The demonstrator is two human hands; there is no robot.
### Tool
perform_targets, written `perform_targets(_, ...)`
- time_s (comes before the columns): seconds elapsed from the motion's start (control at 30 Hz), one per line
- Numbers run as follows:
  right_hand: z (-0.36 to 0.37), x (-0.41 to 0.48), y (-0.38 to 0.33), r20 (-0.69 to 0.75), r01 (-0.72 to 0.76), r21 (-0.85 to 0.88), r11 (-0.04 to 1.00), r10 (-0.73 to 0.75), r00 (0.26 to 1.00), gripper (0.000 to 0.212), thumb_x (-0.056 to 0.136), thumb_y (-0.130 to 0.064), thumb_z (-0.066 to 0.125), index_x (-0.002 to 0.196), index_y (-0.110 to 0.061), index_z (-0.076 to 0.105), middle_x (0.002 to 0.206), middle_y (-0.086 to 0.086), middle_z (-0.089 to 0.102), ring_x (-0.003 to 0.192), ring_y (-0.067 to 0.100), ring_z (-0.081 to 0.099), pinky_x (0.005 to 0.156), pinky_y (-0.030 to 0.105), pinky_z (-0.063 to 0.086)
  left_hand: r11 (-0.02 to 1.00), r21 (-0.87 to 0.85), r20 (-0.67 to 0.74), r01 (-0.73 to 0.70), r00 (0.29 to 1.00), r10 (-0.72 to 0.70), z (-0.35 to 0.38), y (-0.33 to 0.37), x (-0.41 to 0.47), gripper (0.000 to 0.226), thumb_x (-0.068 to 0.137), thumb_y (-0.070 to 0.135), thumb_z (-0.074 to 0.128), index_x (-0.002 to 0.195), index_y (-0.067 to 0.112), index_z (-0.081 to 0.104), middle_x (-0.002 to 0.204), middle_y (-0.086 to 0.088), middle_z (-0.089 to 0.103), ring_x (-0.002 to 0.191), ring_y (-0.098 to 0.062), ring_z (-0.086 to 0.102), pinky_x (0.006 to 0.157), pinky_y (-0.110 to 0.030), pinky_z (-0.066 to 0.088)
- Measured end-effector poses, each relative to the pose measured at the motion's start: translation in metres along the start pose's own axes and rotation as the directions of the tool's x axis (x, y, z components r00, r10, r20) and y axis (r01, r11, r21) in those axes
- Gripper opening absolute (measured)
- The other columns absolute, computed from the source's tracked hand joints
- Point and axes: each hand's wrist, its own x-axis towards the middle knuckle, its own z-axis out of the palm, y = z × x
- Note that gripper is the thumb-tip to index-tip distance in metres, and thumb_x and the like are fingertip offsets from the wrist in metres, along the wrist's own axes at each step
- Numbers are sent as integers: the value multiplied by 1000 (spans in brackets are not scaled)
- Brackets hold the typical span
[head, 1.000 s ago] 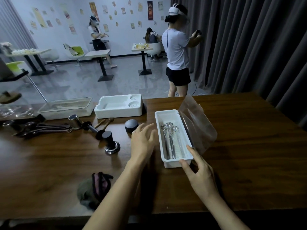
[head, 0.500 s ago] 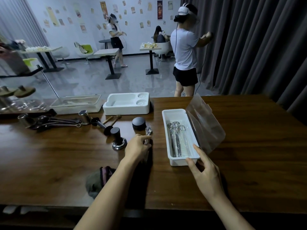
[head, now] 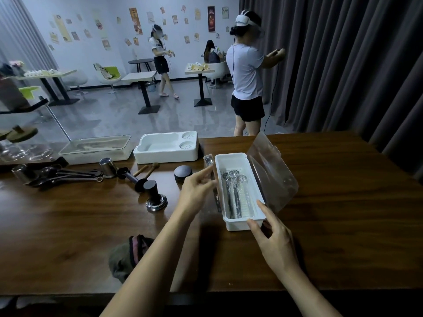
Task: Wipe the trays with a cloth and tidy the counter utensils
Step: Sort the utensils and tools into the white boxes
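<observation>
Two hands are at the white cutlery box (head: 238,224), which stands right of centre on the wooden counter (head: 343,225) with its clear lid (head: 272,175) tipped open. Half a second ago our left hand (head: 196,191) was low on the wood by the black puck (head: 183,172). Now it has risen to the box's left rim, pinching a spoon (head: 209,160) that stands nearly upright beside it. Our right hand (head: 272,236) stays at the near right corner, thumb and straight fingers spread against the box. More spoons (head: 233,191) lie inside.

Behind sit a white tray (head: 167,154) and a covered tray (head: 96,148), with dark scoops (head: 64,177), a steel cup (head: 107,167) and a tamper (head: 155,197) to the left. A cloth (head: 121,259) lies crumpled at the near edge. Beyond the counter, a person in a headset (head: 247,72) stands by a dark curtain (head: 343,65).
</observation>
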Motion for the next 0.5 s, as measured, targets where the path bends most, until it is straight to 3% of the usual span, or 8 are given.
perform_targets(0.07, 0, 0, 0, -3, -4, 7, 1000, 4, 1000, 57, 90, -41, 67, 144, -32, 51, 145, -8, 53, 132, 9, 50, 107, 32, 47, 991, 130, 0, -34, 999, 34, 11, 4, 7, 52, 83, 29, 81, 133, 30, 68, 110, 13, 73, 98, 3, 65, 95, -30, 52)
perform_targets(0.13, 0, 1, 0, 4, -1, 2, 1000, 1, 1000, 56, 91, -40, 67, 144, -32, 50, 144, -10, 52, 131, 8, 50, 105, 22, 45, 959, 270, 6, -85, 996, 86, 23, 5, 12, 51, 80, 41, 77, 130, 34, 69, 112, 9, 73, 107, -9, 65, 101, -44, 49)
perform_targets(0.2, 1, 1, 1, 7, -3, -5, 1000, 3, 1000, 56, 92, -39, 67, 144, -32, 50, 142, -12, 52, 130, 5, 49, 98, 5, 39, 905, 407, 36, -126, 992, 122, 36, 4, 15, 49, 81, 43, 75, 130, 37, 69, 116, 11, 73, 118, -12, 59, 110, -53, 39)
perform_targets(0.27, 1, 2, 1, 10, -12, -3, 1000, 12, 1000, 55, 92, -40, 66, 144, -33, 49, 140, -16, 51, 128, 2, 48, 93, -1, 36, 844, 512, 84, -161, 987, 137, 47, -1, 17, 47, 86, 42, 74, 132, 36, 67, 123, 14, 71, 133, -14, 47, 118, -58, 23)
perform_targets(0.37, 0, 2, 0, 18, -10, 15, 1000, 10, 1000, 56, 91, -43, 65, 144, -36, 47, 136, -24, 46, 123, -10, 45, 89, -4, 34, 773, 601, 150, -204, 978, 142, 56, -5, 18, 49, 85, 50, 73, 132, 37, 67, 126, 13, 71, 145, -20, 35, 119, -67, 15)
perform_targets(0.43, 1, 2, 0, 15, -6, 32, 999, 6, 1000, 56, 90, -45, 64, 144, -35, 48, 135, -24, 46, 120, -15, 43, 90, -4, 34, 725, 660, 165, -195, 980, 113, 59, 0, 16, 44, 87, 52, 72, 128, 40, 68, 129, 13, 69, 151, -18, 25, 118, -70, -12)
perform_targets(0.5, 1, 2, 1, 13, 0, 29, 1000, 0, 1000, 57, 90, -45, 64, 144, -35, 48, 137, -23, 46, 123, -10, 44, 93, -2, 35, 683, 700, 190, -208, 976, 103, 62, 5, 13, 36, 87, 51, 71, 122, 39, 71, 130, 11, 69, 154, -17, 18, 114, -68, -20)
